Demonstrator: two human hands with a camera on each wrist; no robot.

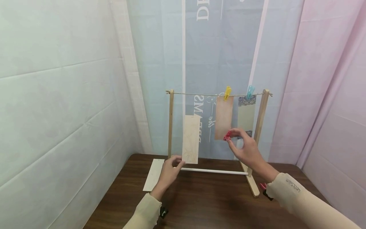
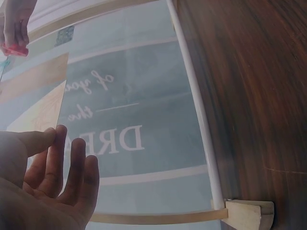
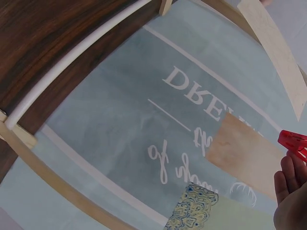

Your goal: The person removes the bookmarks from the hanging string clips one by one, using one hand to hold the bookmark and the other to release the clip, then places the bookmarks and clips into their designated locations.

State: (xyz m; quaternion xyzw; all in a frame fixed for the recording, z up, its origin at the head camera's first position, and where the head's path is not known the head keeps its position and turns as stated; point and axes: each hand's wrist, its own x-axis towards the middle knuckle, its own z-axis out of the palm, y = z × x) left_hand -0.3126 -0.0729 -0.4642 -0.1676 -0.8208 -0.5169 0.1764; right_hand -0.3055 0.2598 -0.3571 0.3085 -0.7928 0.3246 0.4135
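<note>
My left hand [image 1: 170, 171] pinches the lower left corner of a cream paper card [image 1: 191, 140], held upright below the string. In the left wrist view, thumb and forefinger grip that card's edge. My right hand [image 1: 246, 149] holds a red clothespin [image 1: 227, 136] between thumb and fingertips, in front of the hanging cards. On the string [image 1: 197, 94] a yellow clothespin [image 1: 227, 93] holds a tan card [image 1: 224, 117], and a blue clothespin [image 1: 250, 92] holds a pale card with patterned ends [image 1: 246, 116]. The right wrist view shows the red clothespin [image 3: 293, 141] near the cream card [image 3: 276, 52].
The string runs between two wooden posts [image 1: 171, 124], joined low down by a white rod [image 1: 214, 171]. Another white card [image 1: 153, 175] lies on the dark wooden table [image 1: 206, 197] at the left. Something red [image 1: 263, 185] lies beside my right sleeve. Printed cloth hangs behind.
</note>
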